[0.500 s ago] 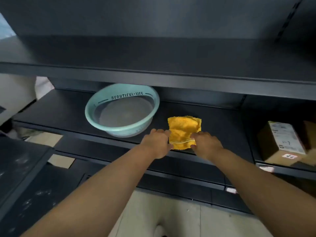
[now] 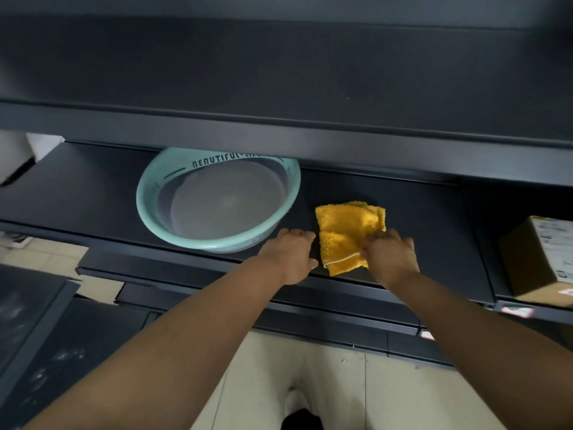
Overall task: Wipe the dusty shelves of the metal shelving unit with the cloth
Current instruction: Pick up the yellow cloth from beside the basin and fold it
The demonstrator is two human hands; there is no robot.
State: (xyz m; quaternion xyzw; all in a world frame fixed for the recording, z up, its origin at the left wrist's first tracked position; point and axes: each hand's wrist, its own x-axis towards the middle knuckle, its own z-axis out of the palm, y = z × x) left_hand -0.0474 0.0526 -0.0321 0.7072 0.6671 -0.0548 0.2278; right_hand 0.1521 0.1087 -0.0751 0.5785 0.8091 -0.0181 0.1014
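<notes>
While a pale green plastic basin [image 2: 217, 200] sits at left on the dark metal shelf [image 2: 418, 218], the left hand [image 2: 290, 256] rests open beside a folded yellow cloth [image 2: 347, 234], its near corner pinched by the right hand [image 2: 390, 259]; a cardboard box [image 2: 539, 259] stands farther right.

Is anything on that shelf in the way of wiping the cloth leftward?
Yes. The teal basin sits on the shelf just left of the yellow cloth, and the left hand lies between them.

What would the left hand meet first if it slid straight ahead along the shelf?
Probably the basin: the left hand points just past its near rim; depth is unclear, so it might only graze it.
</notes>
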